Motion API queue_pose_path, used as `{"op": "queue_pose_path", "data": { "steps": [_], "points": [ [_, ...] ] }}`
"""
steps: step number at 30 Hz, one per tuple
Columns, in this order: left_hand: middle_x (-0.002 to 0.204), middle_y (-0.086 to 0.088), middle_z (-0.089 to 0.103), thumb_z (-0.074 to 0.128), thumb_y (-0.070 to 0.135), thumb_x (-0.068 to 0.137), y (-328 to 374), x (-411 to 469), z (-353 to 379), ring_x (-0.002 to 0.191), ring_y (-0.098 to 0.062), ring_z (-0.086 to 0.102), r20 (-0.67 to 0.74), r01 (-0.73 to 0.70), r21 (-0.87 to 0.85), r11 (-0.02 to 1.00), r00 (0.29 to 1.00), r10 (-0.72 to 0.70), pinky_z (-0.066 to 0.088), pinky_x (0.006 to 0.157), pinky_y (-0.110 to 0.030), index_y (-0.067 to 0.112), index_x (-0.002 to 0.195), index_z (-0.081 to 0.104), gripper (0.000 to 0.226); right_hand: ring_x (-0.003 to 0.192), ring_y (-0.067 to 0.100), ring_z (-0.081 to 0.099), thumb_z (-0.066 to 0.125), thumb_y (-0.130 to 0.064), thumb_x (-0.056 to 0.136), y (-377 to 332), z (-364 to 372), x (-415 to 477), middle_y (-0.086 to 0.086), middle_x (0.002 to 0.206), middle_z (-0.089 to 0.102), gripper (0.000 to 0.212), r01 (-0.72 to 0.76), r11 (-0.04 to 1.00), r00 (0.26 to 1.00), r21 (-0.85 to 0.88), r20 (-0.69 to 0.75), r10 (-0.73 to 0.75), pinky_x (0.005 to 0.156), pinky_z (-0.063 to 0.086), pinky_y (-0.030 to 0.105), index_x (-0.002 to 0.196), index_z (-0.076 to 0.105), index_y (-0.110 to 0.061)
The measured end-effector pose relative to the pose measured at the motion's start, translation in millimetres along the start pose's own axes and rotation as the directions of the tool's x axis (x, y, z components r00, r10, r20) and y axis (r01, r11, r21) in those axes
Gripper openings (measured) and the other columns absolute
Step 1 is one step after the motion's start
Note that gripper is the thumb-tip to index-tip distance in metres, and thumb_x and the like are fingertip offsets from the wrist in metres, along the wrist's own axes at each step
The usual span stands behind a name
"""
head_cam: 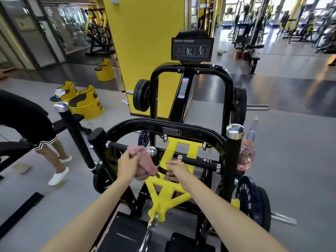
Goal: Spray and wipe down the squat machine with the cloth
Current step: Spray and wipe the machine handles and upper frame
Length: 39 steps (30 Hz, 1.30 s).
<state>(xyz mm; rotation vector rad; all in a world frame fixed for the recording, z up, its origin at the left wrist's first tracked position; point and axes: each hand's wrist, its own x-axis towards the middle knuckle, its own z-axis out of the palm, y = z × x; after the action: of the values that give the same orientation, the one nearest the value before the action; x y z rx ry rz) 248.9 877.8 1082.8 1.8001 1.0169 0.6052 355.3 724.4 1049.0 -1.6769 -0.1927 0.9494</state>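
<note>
The black and yellow squat machine (190,128) fills the middle of the head view. My left hand (128,165) grips a pink cloth (142,159) against a dark strap-like part beside the left black handle (118,145). My right hand (177,169) pinches that dark part (163,170) just above the yellow frame (169,190), below the right handle (198,161). A pink spray bottle (247,153) with an orange tip hangs on the machine's right upright post (231,160).
A person in black shorts and white shoes (58,176) bends over a bench at the left. Yellow barrel seats (85,104) stand behind them. Weight plates (254,199) sit on the machine's right peg. A yellow pillar (143,42) rises behind the machine.
</note>
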Motion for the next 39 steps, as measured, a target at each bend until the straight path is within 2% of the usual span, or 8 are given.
{"op": "queue_pose_path", "data": {
  "steps": [3, 9, 15, 18, 22, 27, 32, 39],
  "points": [
    [0.095, -0.013, 0.066, 0.049, 0.020, 0.094, 15.1, 19.6, -1.3, 0.096, -0.035, 0.060, -0.146, -0.017, 0.283, 0.959, 0.987, 0.060, 0.044, 0.076, -0.036, 0.009, 0.096, 0.063, 0.017, 0.080, 0.016, 0.057, 0.046, -0.013, 0.097, -6.9, 7.5, 8.3, 0.005, 0.099, 0.057, 0.022, -0.025, 1.000, 0.998, 0.016, -0.052, 0.026, 0.076, 0.049, 0.031, 0.115, 0.057, -0.015],
    [0.134, -0.015, 0.049, 0.049, 0.007, 0.097, -3.0, 16.9, 68.9, 0.125, -0.024, 0.041, 0.229, -0.400, 0.279, 0.873, 0.911, 0.344, 0.041, 0.096, -0.036, 0.004, 0.121, 0.057, 0.026, 0.084, 0.021, 0.059, 0.041, -0.004, 0.093, -8.2, 28.2, 31.4, 0.005, 0.093, 0.059, 0.029, -0.038, 0.999, 0.994, 0.018, -0.103, 0.039, 0.088, 0.051, 0.040, 0.114, 0.057, -0.016],
    [0.137, -0.014, 0.052, 0.073, 0.016, 0.072, -50.0, 46.2, 71.5, 0.127, -0.038, 0.045, 0.473, -0.744, 0.630, 0.221, 0.594, 0.651, 0.045, 0.098, -0.054, 0.007, 0.123, 0.063, 0.053, 0.076, 0.018, 0.062, 0.043, -0.002, 0.092, -6.1, 33.5, 54.0, 0.006, 0.102, 0.066, 0.030, -0.046, 0.999, 0.983, -0.003, -0.179, 0.044, 0.074, 0.054, 0.035, 0.101, 0.065, -0.021],
    [0.113, -0.005, 0.064, 0.065, 0.027, 0.082, -35.3, 62.4, 69.9, 0.107, -0.030, 0.057, 0.530, -0.792, 0.596, 0.133, 0.512, 0.676, 0.047, 0.086, -0.043, 0.014, 0.106, 0.068, 0.028, 0.073, 0.020, 0.057, 0.041, -0.002, 0.092, -10.4, 34.8, 59.4, 0.008, 0.093, 0.065, 0.030, -0.043, 0.999, 0.975, 0.017, -0.218, 0.046, 0.063, 0.048, 0.030, 0.101, 0.066, -0.017],
    [0.081, -0.010, 0.056, 0.038, 0.037, 0.099, 8.9, 74.6, 72.6, 0.078, -0.027, 0.051, 0.657, -0.716, 0.578, 0.392, 0.693, 0.296, 0.032, 0.063, -0.034, 0.008, 0.078, 0.063, 0.044, 0.076, 0.022, 0.059, 0.041, -0.005, 0.094, -13.3, 40.6, 66.0, 0.008, 0.088, 0.065, 0.029, -0.046, 0.999, 0.970, 0.005, -0.239, 0.046, 0.069, 0.050, 0.034, 0.105, 0.066, -0.014],
    [0.068, -0.005, 0.063, 0.052, 0.021, 0.091, 27.2, 89.8, 57.9, 0.062, -0.016, 0.056, 0.692, -0.141, 0.184, 0.973, 0.721, -0.026, 0.041, 0.051, -0.021, 0.002, 0.071, 0.065, 0.030, 0.065, 0.016, 0.057, 0.050, -0.012, 0.093, -14.0, 43.4, 68.5, 0.006, 0.076, 0.059, 0.015, -0.021, 0.998, 0.964, 0.060, -0.263, 0.036, 0.070, 0.053, 0.034, 0.088, 0.064, -0.010],
    [0.083, -0.007, 0.069, 0.060, 0.026, 0.092, -6.6, 81.3, 51.8, 0.086, -0.023, 0.062, 0.628, 0.340, -0.369, 0.865, 0.778, -0.038, 0.047, 0.091, -0.039, 0.015, 0.073, 0.071, 0.024, 0.073, 0.017, 0.062, 0.053, -0.019, 0.094, -15.1, 39.0, 69.4, 0.008, 0.084, 0.064, 0.015, 0.043, 0.994, 0.959, 0.101, -0.283, -0.013, 0.072, 0.054, 0.033, 0.093, 0.065, -0.010],
    [0.101, 0.013, 0.070, 0.052, 0.026, 0.098, -23.9, 43.7, 46.9, 0.098, -0.010, 0.064, 0.479, 0.236, -0.519, 0.822, 0.876, 0.050, 0.050, 0.084, -0.022, 0.018, 0.115, 0.067, 0.024, 0.065, 0.013, 0.056, 0.054, -0.023, 0.096, -14.1, 38.9, 66.6, 0.004, 0.077, 0.060, 0.019, 0.081, 0.995, 0.960, 0.065, -0.272, -0.061, 0.060, 0.048, 0.026, 0.087, 0.066, -0.010]
  ]
}}
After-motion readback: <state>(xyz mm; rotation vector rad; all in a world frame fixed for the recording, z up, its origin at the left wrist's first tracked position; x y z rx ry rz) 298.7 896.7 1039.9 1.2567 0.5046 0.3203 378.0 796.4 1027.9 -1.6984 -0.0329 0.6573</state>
